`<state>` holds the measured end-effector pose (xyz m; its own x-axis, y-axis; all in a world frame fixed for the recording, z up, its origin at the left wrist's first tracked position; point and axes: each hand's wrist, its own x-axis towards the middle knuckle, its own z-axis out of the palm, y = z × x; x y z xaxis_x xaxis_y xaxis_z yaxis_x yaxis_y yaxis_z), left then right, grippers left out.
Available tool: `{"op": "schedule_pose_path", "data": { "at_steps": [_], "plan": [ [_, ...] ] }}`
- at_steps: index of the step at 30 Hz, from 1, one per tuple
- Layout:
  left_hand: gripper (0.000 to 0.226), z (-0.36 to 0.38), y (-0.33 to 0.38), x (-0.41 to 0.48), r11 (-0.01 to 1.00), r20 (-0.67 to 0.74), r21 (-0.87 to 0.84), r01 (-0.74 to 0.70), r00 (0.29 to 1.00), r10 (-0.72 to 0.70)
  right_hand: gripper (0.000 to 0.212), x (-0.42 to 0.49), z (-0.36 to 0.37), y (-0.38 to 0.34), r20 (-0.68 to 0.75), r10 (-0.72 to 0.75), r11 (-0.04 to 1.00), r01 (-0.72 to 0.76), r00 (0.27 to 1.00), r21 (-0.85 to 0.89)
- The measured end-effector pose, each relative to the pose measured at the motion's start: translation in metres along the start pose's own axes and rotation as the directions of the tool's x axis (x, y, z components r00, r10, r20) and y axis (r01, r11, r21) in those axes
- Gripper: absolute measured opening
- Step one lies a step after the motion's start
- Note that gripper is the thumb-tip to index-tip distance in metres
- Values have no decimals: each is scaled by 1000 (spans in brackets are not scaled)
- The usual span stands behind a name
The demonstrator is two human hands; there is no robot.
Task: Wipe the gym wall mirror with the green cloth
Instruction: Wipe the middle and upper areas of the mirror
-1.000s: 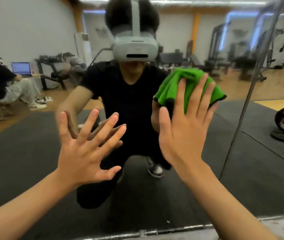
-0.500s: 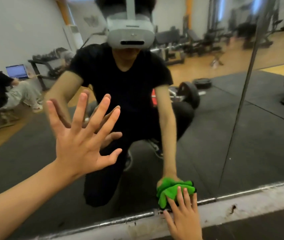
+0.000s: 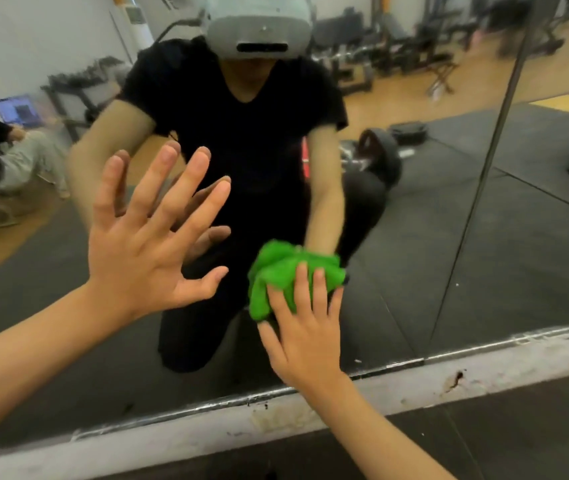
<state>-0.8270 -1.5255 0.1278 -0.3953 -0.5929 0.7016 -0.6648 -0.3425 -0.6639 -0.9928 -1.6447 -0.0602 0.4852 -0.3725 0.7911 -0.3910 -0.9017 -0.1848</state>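
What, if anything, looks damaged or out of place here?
The white ledge under the mirror looks worn: a dark chipped gouge toward the right and yellowish stains near its middle. Nothing else stands out.

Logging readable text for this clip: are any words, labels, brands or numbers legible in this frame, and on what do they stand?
No text can be read in this frame.
On the laptop screen reflected in the mirror: bright windows, too blurred to read.
On the headset in the reflection: no legible brand or marking.
On the green cloth: no print or tag showing.
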Motion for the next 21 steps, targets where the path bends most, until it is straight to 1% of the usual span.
{"op": "schedule_pose_path", "data": {
  "at_steps": [2,4,6,7,9,11,13,15,17,18,19,21],
  "plan": [
    [84,1,0,1,1000,0,3,1,1000,-1,52,-61,24,21,147,24,999,-19,989,-39],
    [83,0,1,3,1000,-5,2,-3,1000,3,61,-97,33,41,254,59,997,-46,965,-56],
    [83,-1,1,3,1000,-1,-5,-2,1000,2,64,-102,31,48,263,64,998,-54,963,-46],
    [83,-1,1,3,1000,0,-3,1,1000,-1,63,-91,27,45,219,62,998,-57,974,-30],
    [84,0,1,4,1000,-4,4,-2,1000,2,60,-49,10,28,61,86,995,-89,994,34],
    [85,-1,-1,5,1000,-5,0,-3,1000,3,62,7,-13,9,-81,92,991,-83,993,103],
    [87,-2,-1,2,1000,13,-2,-9,1000,9,62,48,-29,3,-163,59,994,-44,985,97],
    [88,-1,-1,1,1000,22,8,-11,1000,11,62,54,-25,8,-196,53,996,-39,979,78],
    [88,-1,1,0,1000,10,-4,-14,1000,14,59,14,-3,20,-136,26,999,-22,990,35],
    [87,-1,1,0,999,6,-16,-28,1000,28,57,-20,12,28,-58,2,1000,-2,998,-8],
    [86,-1,-1,0,998,7,-30,-55,998,55,56,-56,25,37,45,-11,999,13,999,-51],
    [85,-2,-4,0,991,24,-53,-125,992,126,55,-123,38,58,278,17,995,11,960,-100]
  ]
}}
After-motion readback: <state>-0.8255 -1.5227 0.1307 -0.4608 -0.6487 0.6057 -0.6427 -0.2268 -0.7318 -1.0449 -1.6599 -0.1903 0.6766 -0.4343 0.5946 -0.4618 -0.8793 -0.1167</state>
